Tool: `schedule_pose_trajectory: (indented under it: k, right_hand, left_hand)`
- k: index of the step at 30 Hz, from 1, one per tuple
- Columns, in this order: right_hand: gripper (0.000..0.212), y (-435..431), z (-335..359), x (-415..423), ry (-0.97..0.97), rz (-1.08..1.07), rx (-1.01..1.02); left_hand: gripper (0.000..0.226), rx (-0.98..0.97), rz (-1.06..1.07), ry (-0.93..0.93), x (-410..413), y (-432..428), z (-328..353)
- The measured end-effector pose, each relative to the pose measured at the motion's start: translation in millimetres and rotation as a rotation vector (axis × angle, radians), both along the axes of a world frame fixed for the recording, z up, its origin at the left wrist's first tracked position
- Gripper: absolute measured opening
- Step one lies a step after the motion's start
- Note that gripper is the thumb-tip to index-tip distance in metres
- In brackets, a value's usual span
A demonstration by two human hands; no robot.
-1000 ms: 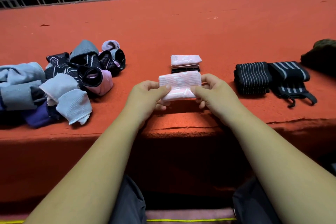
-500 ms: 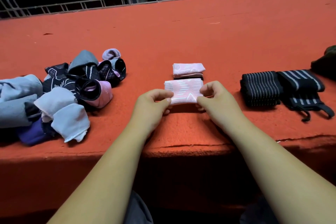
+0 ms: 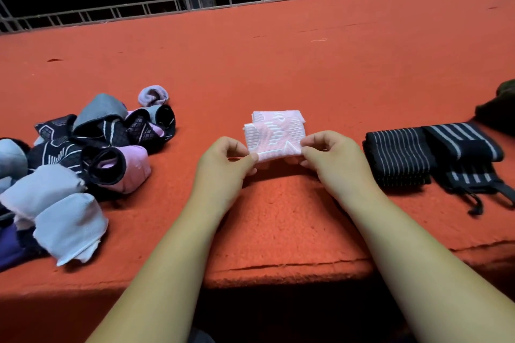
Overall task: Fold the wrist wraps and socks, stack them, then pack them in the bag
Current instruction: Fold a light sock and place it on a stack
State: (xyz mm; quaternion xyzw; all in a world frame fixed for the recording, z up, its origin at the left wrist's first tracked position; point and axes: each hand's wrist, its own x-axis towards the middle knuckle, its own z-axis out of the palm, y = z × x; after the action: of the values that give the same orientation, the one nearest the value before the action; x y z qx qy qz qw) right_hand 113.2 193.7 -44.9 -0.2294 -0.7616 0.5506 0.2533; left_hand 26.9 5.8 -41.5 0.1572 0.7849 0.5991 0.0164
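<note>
A folded pink sock [image 3: 274,140] with white markings is pinched at its near corners by my left hand [image 3: 227,164] and my right hand [image 3: 331,160]. It overlaps a small stack of folded socks [image 3: 278,115] just behind it, of which only the pink top shows. Two folded black wrist wraps with white stripes lie to the right, one [image 3: 398,157] beside the other [image 3: 465,153], whose strap loops trail toward me. A loose heap of unfolded socks [image 3: 92,153], black, grey, pink and white, lies to the left.
Everything rests on an orange carpeted ledge [image 3: 278,217] whose front edge drops off near me. A dark green bag [image 3: 498,111] sits at the far right edge. A metal railing [image 3: 223,0] runs along the back.
Both hands have carried the folded pink sock away from me, over the small stack behind it. The camera has tilted, so the scene sits lower in view.
</note>
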Motion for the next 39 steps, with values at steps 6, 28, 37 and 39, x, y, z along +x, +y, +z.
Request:
schedule_pose_trajectory:
  k: [6, 28, 37, 39]
  right_hand:
    - [0.025, 7, 13, -8, 0.123, 0.031, 0.049]
    - [0.066, 22, -12, -48, -0.046, 0.211, 0.201]
    - [0.071, 21, -14, -42, -0.031, 0.200, 0.166]
    - [0.071, 22, -14, -44, -0.045, 0.197, 0.161]
  left_hand:
    - [0.020, 0.045, 0.043, 0.089, -15, 16, 12]
    - [0.075, -0.312, -0.058, 0.254, -50, 53, -16]
    - [0.066, -0.145, -0.028, 0.065, -47, 54, -11]
    - [0.062, -0.154, -0.039, 0.063, -51, 54, -15]
